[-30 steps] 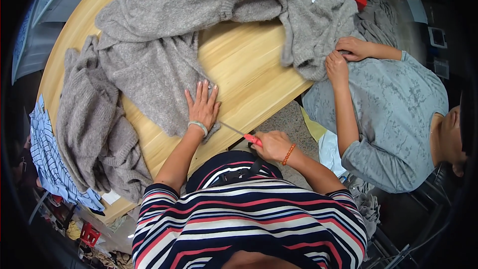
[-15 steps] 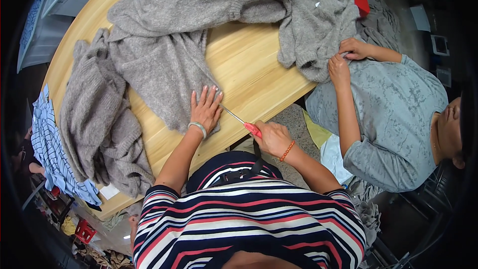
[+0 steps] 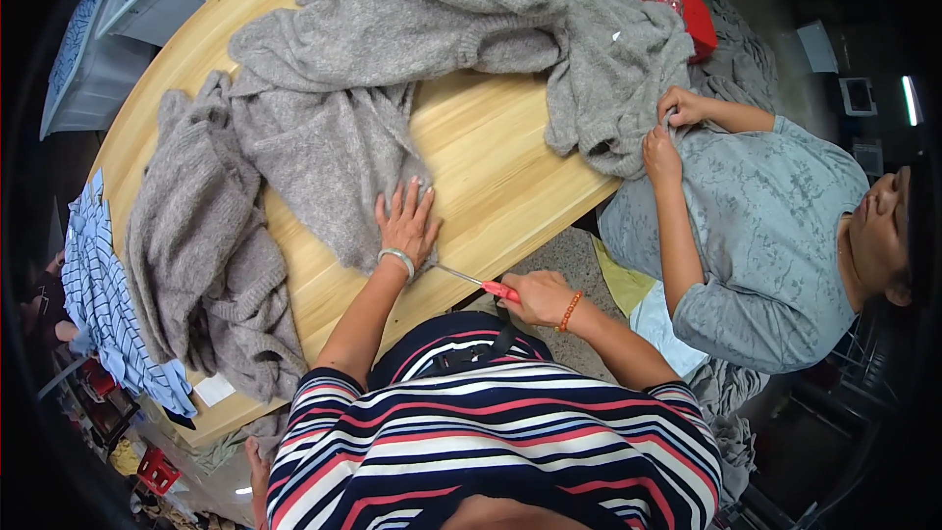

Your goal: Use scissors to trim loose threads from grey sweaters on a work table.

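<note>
A grey knit garment (image 3: 319,162) is spread on the wooden table (image 3: 491,152), one panel reaching toward the table's near edge. My left hand (image 3: 404,228) lies flat on that panel's lower corner, fingers stretched out. My right hand (image 3: 540,298), at the table's near edge, grips a red-handled tool with a thin metal shaft (image 3: 499,291). The shaft points left, its end at the garment's edge beside my left wrist. What its tip is like cannot be made out.
Another bunched grey knit garment (image 3: 201,236) lies at the left. A blue checked cloth (image 3: 113,304) hangs over the left edge. To the right, a co-worker's hands (image 3: 670,128) hold a grey knit piece (image 3: 618,74). Red bags (image 3: 692,15) stand at the far right.
The tool and my right hand have moved down and slightly right; the shaft's end has shifted from beside my left fingers to near the wrist. My left hand stays flat on the knit.
</note>
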{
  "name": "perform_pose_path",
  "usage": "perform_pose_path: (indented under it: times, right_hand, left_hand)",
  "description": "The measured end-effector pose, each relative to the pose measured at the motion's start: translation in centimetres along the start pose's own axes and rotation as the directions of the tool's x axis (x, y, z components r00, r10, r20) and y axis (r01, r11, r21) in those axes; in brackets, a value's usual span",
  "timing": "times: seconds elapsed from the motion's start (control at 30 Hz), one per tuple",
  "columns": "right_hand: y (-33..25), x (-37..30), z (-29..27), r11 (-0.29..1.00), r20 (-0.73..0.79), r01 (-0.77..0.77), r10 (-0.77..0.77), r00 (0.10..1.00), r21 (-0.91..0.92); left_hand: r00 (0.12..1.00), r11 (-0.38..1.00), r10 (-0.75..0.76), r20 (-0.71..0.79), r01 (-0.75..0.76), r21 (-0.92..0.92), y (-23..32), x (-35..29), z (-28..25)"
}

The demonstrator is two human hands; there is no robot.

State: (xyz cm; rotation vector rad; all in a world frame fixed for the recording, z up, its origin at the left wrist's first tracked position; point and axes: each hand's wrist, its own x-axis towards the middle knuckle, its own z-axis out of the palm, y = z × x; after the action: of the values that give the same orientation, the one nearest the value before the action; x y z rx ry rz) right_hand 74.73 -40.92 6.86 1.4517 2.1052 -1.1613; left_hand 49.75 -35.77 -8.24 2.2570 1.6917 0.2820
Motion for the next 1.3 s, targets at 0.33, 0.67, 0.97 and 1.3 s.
perform_pose_path:
  times: [0.33, 0.67, 0.97, 1.3]
  right_hand:
    - [0.2, 6.7, -4.2, 0.995, -0.378, -0.02, 0.056, 0.924, 0.099]
    - [0.1, 18.3, -11.1, 0.996, -0.469, -0.087, 0.086, 0.879, 0.019]
    - [-2.9, 20.2, -20.6, 0.997, -0.615, 0.018, -0.063, 0.786, -0.08]
    - [1.9, 23.3, -29.6, 0.991, -0.771, -0.028, 0.12, 0.625, 0.131]
  left_hand:
    - [0.914, 0.923, -0.361, -0.186, 0.322, -0.213, -10.2, -7.5, -1.5]
    - [0.785, 0.857, -0.504, 0.359, 0.508, 0.092, -9.4, -26.5, -8.5]
    - [0.638, 0.746, -0.658, 0.4, 0.482, 0.459, -10.5, -25.9, -7.4]
    - [0.867, 0.874, -0.485, 0.111, 0.481, 0.066, -0.8, -11.6, -12.9]
